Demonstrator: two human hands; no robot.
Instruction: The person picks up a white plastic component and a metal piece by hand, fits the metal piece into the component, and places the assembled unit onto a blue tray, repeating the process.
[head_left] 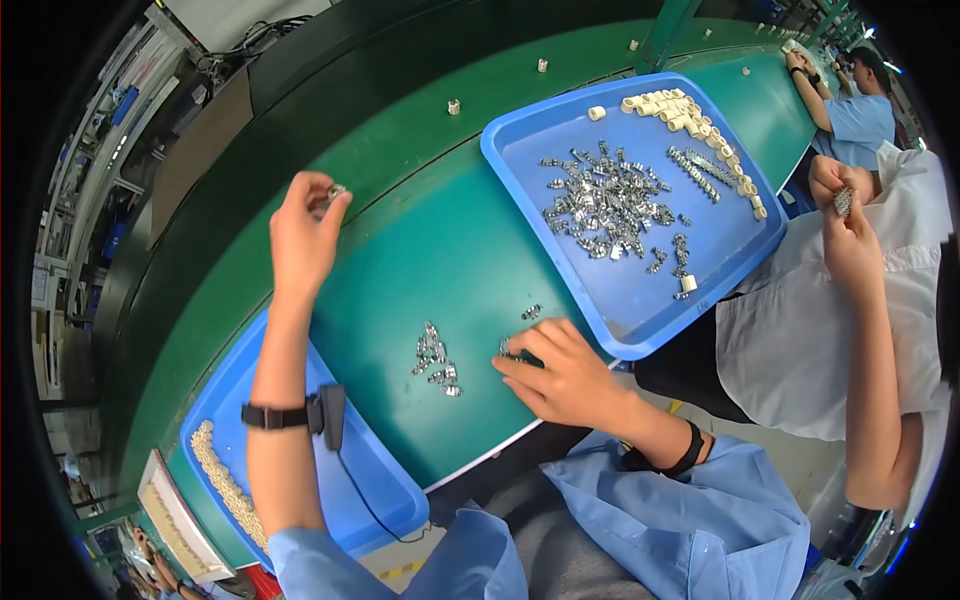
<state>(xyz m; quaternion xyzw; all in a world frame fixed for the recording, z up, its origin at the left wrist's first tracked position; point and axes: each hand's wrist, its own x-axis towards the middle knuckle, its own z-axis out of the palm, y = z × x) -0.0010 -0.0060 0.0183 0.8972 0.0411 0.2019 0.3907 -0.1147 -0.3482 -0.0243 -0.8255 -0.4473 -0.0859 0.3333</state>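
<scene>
The left hand pinches a small silvery piece between thumb and fingertips, while the right hand curls its thumb and forefinger about a small shiny metal part just over the smooth teal tabletop; whether that second grip is tight or only touching, I cannot tell. At eleven o'clock from the right hand, near it, lies a lone silvery metal clip-like piece, and at nine o'clock a loose cluster of similar silvery metal pieces. At one o'clock stands a blue rectangular plastic tray bearing a broad heap of shiny metal pieces, with short cream-coloured hollow cylinders ranged from one to three o'clock of that heap. At six o'clock from the left hand, partly behind the forearm, is a second blue plastic tray with small cream-coloured pieces along its edge. At two o'clock from the right hand, a co-worker in a pale shirt holds a silvery bundle
</scene>
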